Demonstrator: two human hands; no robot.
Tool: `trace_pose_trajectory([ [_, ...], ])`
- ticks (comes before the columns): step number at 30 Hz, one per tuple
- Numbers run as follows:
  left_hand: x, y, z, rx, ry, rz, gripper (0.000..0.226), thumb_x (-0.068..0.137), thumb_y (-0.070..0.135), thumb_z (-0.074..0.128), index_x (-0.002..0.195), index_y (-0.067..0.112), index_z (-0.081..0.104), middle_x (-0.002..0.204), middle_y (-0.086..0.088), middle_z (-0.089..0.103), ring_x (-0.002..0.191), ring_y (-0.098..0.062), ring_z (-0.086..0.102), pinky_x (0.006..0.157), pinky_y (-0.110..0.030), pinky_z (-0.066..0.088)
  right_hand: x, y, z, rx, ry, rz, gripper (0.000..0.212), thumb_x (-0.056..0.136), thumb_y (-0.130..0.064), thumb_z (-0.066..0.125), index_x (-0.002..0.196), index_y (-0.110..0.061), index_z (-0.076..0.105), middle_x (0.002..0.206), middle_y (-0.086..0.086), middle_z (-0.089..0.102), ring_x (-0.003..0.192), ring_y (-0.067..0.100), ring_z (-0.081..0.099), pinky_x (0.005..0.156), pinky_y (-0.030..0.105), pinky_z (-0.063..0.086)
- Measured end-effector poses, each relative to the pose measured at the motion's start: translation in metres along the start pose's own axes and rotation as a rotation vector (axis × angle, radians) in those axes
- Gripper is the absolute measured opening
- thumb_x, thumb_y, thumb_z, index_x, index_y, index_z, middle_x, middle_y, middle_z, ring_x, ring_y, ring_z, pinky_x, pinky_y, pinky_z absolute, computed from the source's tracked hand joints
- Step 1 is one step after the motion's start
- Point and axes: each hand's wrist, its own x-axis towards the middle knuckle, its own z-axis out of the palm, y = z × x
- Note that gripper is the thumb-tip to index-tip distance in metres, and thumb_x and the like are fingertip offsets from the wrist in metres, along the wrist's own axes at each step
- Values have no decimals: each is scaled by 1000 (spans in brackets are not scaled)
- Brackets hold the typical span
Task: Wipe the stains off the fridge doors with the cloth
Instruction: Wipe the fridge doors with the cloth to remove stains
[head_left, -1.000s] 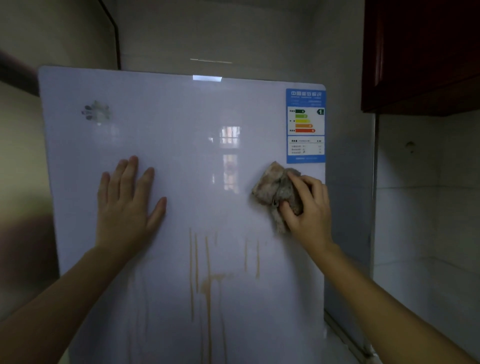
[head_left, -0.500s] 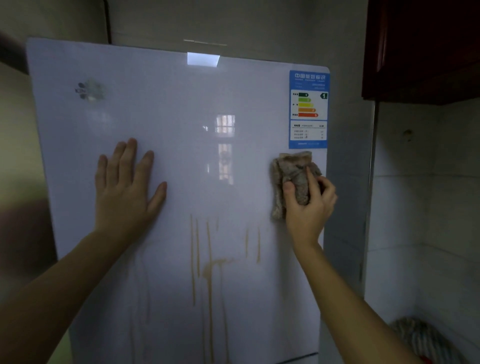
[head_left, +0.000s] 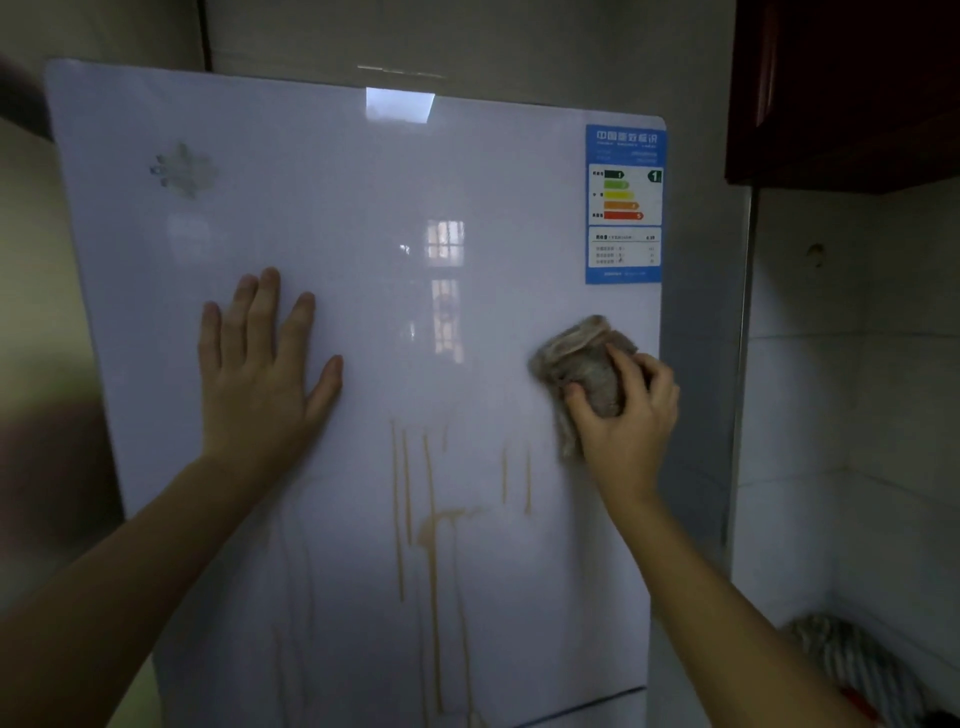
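The right hand (head_left: 626, 415) is closed around a bunched greyish-brown cloth (head_left: 584, 364), pressing it flat against the upper fridge door (head_left: 337, 218) near its right edge, just below the blue energy label (head_left: 623, 202). Over the last second the cloth has travelled from a spot further in toward the door's middle out to the right edge, and in the last half second it has turned and dropped slightly, a loose tail now hanging beneath the palm. That reads as a sideways scrubbing pass across a band of door which looks clean, so the work so far appears to have covered only the area above the worst marks. The left hand (head_left: 260, 374) is open, fingers spread, palm flat on the door to the left of centre, and has stayed in the same place throughout, seemingly bracing the door. The orange-brown drip stains (head_left: 431, 519) lie below and between the two hands: several thin vertical runs with a wider blotch where they join, trailing toward the seam above the lower door. Fainter streaks show further left. None of these looks touched yet, so most of the task remains.
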Motion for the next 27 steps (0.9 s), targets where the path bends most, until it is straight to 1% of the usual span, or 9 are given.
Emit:
trace_pose_trajectory([
  [2, -1, 0, 0, -4, -1, 1, 65, 99, 48, 39, 150, 7, 38, 163, -21, 25, 152, -39, 21, 126, -54, 10, 2, 2, 0, 79, 106, 181, 60, 80, -44, 77, 134, -25, 62, 130, 5, 51, 121, 19, 45, 105, 55, 44],
  [4, -1, 0, 1, -5, -5, -1, 65, 99, 48, 39, 150, 7, 37, 163, -21, 24, 152, -39, 21, 126, -54, 10, -2, -4, 3, 100, 140, 235, 61, 80, -48, 73, 135, -25, 62, 131, 5, 51, 122, 21, 46, 105, 56, 45],
  [6, -1, -1, 2, -9, -14, -5, 66, 99, 48, 38, 151, 8, 36, 163, -20, 23, 153, -38, 19, 126, -54, 8, -13, -14, 5, 107, 81, 171, 61, 80, -47, 75, 135, -24, 61, 131, 4, 50, 122, 21, 47, 105, 53, 45],
  [9, 0, -1, 2, -22, -20, -12, 66, 99, 49, 38, 151, 8, 35, 164, -20, 22, 153, -38, 17, 126, -53, 6, -29, -18, 4, 20, -86, -66, 64, 79, -38, 83, 136, -21, 61, 132, 3, 49, 121, 21, 46, 105, 45, 43],
  [11, -1, -1, 2, -22, -15, -10, 66, 99, 48, 39, 151, 8, 36, 164, -20, 22, 153, -38, 18, 126, -54, 7, -26, -12, 3, -10, -96, -117, 63, 79, -36, 84, 135, -21, 62, 130, 4, 50, 120, 22, 47, 103, 46, 45],
  [16, -2, -2, 4, -9, 3, 4, 64, 100, 47, 40, 151, 8, 36, 163, -20, 24, 153, -38, 20, 126, -55, 10, -13, -19, 12, 130, 123, 219, 62, 82, -44, 76, 138, -23, 59, 130, 2, 49, 121, 18, 47, 102, 53, 48],
  [21, -2, -4, 5, -13, -7, 6, 64, 100, 47, 39, 152, 9, 35, 164, -20, 22, 153, -38, 19, 125, -57, 11, -34, -25, 5, 93, -104, -50, 63, 81, -44, 79, 137, -24, 59, 131, -1, 46, 121, 19, 47, 106, 41, 44],
  [22, -2, -4, 5, -13, -7, 9, 64, 100, 47, 39, 152, 9, 35, 164, -20, 22, 153, -38, 19, 125, -57, 11, -28, -20, 3, 95, -103, -54, 63, 80, -46, 78, 137, -25, 59, 130, -2, 46, 121, 20, 48, 106, 41, 45],
  [27, -2, -4, 6, -9, 12, 13, 64, 100, 48, 39, 151, 8, 36, 163, -20, 24, 152, -39, 20, 126, -56, 10, 30, -2, -2, 187, 201, 330, 68, 75, -57, 72, 131, -21, 64, 127, 3, 50, 119, 23, 53, 106, 49, 47],
])
